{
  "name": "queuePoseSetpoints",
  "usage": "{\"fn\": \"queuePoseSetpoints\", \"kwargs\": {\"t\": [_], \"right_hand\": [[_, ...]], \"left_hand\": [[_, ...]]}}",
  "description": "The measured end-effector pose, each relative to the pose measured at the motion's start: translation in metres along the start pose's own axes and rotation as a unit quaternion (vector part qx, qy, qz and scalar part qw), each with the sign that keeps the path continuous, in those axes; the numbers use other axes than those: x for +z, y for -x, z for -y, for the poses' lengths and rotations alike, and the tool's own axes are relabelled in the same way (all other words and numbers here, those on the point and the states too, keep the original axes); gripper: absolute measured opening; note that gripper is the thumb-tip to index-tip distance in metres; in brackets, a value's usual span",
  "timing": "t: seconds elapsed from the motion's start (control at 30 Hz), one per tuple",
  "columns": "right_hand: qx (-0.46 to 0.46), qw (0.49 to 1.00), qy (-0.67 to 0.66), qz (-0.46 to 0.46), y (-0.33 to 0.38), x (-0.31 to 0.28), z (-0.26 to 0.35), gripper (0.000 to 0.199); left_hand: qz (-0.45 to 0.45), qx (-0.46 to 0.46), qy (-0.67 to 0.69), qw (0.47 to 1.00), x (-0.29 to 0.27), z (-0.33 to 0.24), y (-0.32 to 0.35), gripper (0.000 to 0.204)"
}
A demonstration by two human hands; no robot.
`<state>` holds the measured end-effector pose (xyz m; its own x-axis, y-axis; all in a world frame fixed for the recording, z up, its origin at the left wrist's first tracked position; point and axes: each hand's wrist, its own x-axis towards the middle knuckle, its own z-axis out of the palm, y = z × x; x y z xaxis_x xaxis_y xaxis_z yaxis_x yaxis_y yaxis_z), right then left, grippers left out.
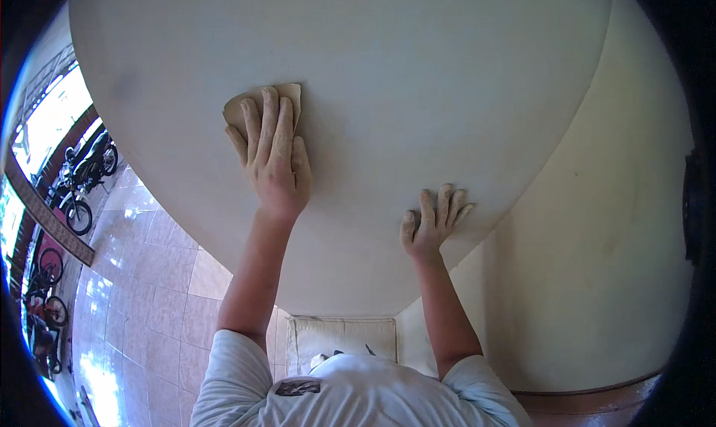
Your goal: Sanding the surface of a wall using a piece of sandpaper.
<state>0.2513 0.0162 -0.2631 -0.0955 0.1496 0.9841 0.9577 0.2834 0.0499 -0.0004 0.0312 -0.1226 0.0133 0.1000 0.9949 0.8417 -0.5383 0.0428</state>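
Note:
My left hand (274, 158) presses a folded piece of brown sandpaper (237, 112) flat against a smooth pale wall (418, 76). Its fingers lie over the sheet, whose upper edge and corners show past the fingertips; the grit side is hidden against the wall. Lower and to the right, my right hand (432, 222) rests on the same wall with spread fingers and holds nothing. Pale dust coats the fingers of both hands.
At the right a cream side wall (589, 225) meets the pale wall, with a brown baseboard (589, 403) below. A cushion-like pale block (343, 337) sits low in the middle. Glossy tiled floor (149, 293) runs left toward parked motorcycles (78, 181).

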Motion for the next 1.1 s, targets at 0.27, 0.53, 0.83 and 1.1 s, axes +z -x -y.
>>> {"fn": "queuePoseSetpoints", "kwargs": {"t": [0.27, 0.53, 0.83, 1.1], "right_hand": [[-0.007, 1.0, -0.001, -0.006, 0.008, 0.003, 0.006, 0.044], [0.009, 1.0, 0.001, 0.002, 0.011, 0.003, 0.001, 0.045], [-0.007, 1.0, 0.005, 0.014, 0.018, 0.005, 0.003, 0.042], [0.0, 0.999, -0.005, 0.04, 0.025, 0.0, 0.0, 0.042]], "left_hand": [[0.144, 0.035, -0.041, 0.988, 0.009, -0.025, 0.165, 0.038], [0.015, 0.006, -0.048, 0.999, -0.012, 0.007, -0.032, 0.05], [0.203, 0.082, -0.027, 0.975, 0.0, 0.002, 0.209, 0.037], [0.105, 0.012, -0.089, 0.99, -0.013, 0.054, 0.114, 0.046]]}}
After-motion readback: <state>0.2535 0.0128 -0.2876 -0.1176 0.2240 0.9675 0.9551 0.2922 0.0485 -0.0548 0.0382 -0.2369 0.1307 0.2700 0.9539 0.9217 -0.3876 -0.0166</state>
